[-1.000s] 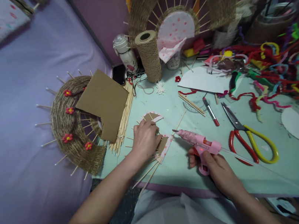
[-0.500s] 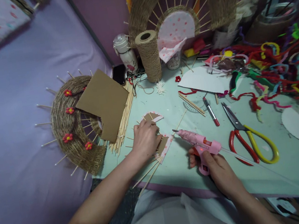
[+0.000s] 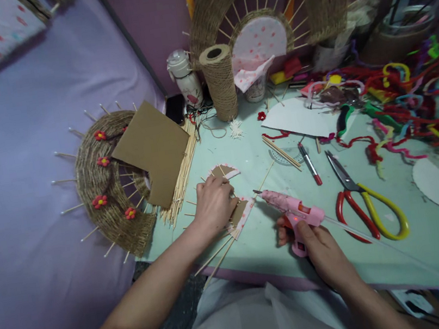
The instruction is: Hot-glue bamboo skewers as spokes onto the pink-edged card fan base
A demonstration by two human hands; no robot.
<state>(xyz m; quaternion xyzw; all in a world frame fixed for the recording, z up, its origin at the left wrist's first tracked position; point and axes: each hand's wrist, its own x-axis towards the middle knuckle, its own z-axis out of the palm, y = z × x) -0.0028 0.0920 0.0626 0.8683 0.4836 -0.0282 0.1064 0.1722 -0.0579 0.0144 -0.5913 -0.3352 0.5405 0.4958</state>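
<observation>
My left hand [image 3: 215, 203] presses on a small curved cardboard piece [image 3: 243, 213] with a pink-dotted edge, its fingers bent over the middle. Thin sticks fan out from that piece toward the left and the near table edge. What lies beneath the fingers is hidden. My right hand [image 3: 318, 248] is wrapped round the handle of a pink glue gun [image 3: 292, 208]. The gun's tip points left, just right of the cardboard piece, close to a thin stick [image 3: 266, 176]. A long clear glue stick [image 3: 415, 261] trails from its back.
Scissors [image 3: 357, 188] lie right of the glue gun, beside a marker [image 3: 310, 164]. A twine spool [image 3: 219, 84] and a bottle [image 3: 186, 81] stand behind. Brown card [image 3: 151, 150] and a twine-woven arch [image 3: 98, 182] are at left, tangled pipe cleaners [image 3: 411, 97] at right.
</observation>
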